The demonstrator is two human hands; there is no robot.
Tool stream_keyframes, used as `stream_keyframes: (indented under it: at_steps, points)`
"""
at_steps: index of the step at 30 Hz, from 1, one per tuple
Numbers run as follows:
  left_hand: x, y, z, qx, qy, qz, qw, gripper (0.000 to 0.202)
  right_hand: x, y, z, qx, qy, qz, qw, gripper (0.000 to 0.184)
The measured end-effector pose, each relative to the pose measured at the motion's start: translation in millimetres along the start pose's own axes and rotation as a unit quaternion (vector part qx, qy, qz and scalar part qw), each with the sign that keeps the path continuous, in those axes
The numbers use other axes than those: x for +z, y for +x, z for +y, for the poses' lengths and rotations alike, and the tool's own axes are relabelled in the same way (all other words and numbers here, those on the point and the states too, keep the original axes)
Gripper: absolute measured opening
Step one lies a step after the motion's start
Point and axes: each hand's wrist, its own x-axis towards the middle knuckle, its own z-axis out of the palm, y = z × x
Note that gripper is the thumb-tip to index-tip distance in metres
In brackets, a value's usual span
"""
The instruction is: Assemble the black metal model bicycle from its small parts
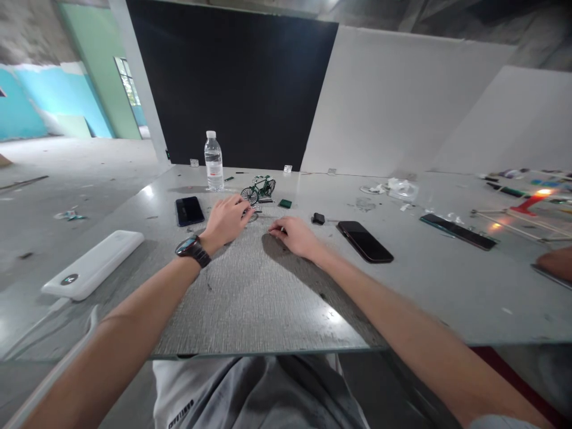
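Observation:
A small dark green model bicycle [260, 188] stands on the grey table, just beyond my left hand [229, 219]. That hand wears a black watch [193, 250]. Its fingers reach forward and down, with thumb and fingertips apart, beside a thin ring-like part [254, 216] lying near the bicycle. Whether the fingertips touch this part is hard to make out. My right hand [292, 236] rests on the table to the right, thumb and fingers pressed together; anything between them is too small to tell. A dark green block [285, 204] lies beyond it, and a small black piece [318, 218] sits to its right.
At left are a water bottle [214, 164], a phone [189, 211] and a white power bank [95, 266] with a cable. Rightward lie another phone [365, 241], crumpled clear plastic [402, 189] and a dark flat bar [458, 232]. Another person's hand [556, 263] shows at the right edge.

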Motion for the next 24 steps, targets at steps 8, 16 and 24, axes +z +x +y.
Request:
stream_keyframes:
  at_steps: [8, 16, 24]
  points:
    - [-1.0, -1, 1, -0.001, -0.008, -0.001, 1.0, 0.031, -11, -3, 10, -0.027, -0.037, -0.047, 0.998, 0.026]
    - [-2.0, -2, 2, 0.002, -0.008, -0.013, 1.0, 0.031, -9, -3, 11, -0.048, -0.066, -0.063, 0.995, 0.03]
    - [0.6, -1, 0, 0.0, -0.001, -0.019, 1.0, 0.03, -5, -5, 9, -0.054, -0.08, -0.067, 0.993, 0.033]
